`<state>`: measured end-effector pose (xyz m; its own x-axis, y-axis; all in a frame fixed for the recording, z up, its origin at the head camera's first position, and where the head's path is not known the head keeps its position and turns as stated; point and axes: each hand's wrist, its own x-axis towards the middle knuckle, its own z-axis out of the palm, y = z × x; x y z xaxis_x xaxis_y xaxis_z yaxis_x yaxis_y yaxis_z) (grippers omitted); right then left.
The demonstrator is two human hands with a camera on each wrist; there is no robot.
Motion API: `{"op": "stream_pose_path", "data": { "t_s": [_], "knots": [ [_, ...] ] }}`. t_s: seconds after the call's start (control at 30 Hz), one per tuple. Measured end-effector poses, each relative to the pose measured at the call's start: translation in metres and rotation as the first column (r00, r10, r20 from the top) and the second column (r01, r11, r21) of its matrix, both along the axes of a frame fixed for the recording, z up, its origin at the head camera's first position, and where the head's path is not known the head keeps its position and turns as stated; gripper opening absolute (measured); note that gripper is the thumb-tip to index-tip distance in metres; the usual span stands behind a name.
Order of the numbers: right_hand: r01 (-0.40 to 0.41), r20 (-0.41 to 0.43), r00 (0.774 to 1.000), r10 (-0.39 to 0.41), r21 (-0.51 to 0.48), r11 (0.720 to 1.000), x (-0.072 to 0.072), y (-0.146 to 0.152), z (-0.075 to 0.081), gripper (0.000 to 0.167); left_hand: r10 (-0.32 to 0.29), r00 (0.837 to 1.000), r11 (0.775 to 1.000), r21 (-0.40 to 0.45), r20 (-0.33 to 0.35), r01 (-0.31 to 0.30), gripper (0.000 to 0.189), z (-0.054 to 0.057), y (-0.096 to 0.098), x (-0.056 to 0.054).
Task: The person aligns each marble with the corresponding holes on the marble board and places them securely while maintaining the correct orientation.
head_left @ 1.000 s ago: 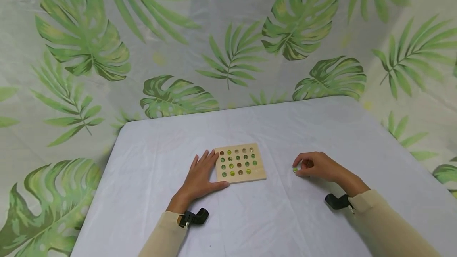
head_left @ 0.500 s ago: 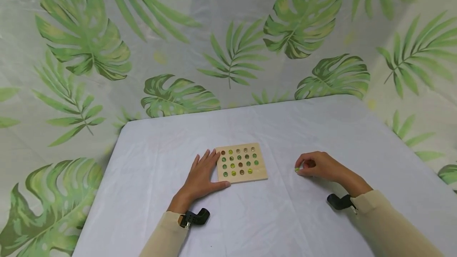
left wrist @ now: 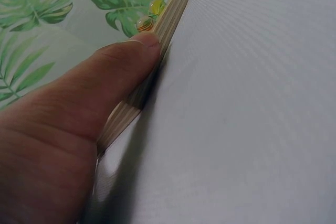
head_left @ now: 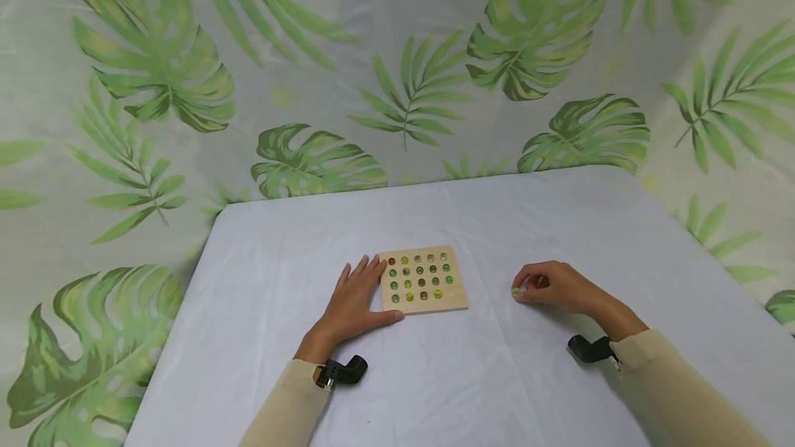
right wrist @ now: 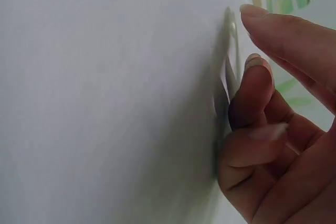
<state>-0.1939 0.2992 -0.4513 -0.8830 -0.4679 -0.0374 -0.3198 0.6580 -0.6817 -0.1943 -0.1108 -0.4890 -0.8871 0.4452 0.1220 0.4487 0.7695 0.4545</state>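
Note:
A pale wooden board (head_left: pixel 458 297) with rows of round hollows lies flat on the table. Glass marbles in green, yellow and brown sit in the hollows. My left hand (head_left: pixel 350 302) lies spread at its left side, fingertips at the left edge and thumb on the near edge. Close up in the left wrist view, the left thumb (left wrist: pixel 121 61) presses the board's rim beside a striped marble (left wrist: pixel 145 23). To the right of the board, my right hand (head_left: pixel 553 286) pinches a yellow-green marble (head_left: pixel 515 292) in its fingertips, low over the table. That marble cannot be made out in the right wrist view.
White cloth covers the table (head_left: pixel 447 378). Behind it hangs a pale curtain (head_left: pixel 435 19) with green leaf prints. Each wrist wears a small black camera, the left one (head_left: pixel 348 371) and the right one (head_left: pixel 586 349), below beige sleeves.
The right fingers turn the pinched marble slightly while the hand stays right of the board. The left hand keeps its place on the board. The head view shifts a little.

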Motion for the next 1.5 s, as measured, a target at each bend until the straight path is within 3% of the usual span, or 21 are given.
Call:
{"op": "stream_pose_path", "data": {
  "t_s": [0.87, 1.5],
  "knots": [
    [-0.107, 0.004, 0.994, 0.108, -0.088, 0.990, -0.017, -0.079, -0.003, 0.015, 0.016, 1.000, 1.000, -0.010, 0.013, -0.016, 0.106, -0.002, 0.001, 0.000],
    [-0.124, 0.009, 0.992, 0.124, -0.060, 0.991, -0.017, -0.098, 0.000, 0.014, 0.022, 1.000, 1.000, -0.013, 0.003, -0.022, 0.106, -0.003, 0.001, 0.000]
  ]
}}
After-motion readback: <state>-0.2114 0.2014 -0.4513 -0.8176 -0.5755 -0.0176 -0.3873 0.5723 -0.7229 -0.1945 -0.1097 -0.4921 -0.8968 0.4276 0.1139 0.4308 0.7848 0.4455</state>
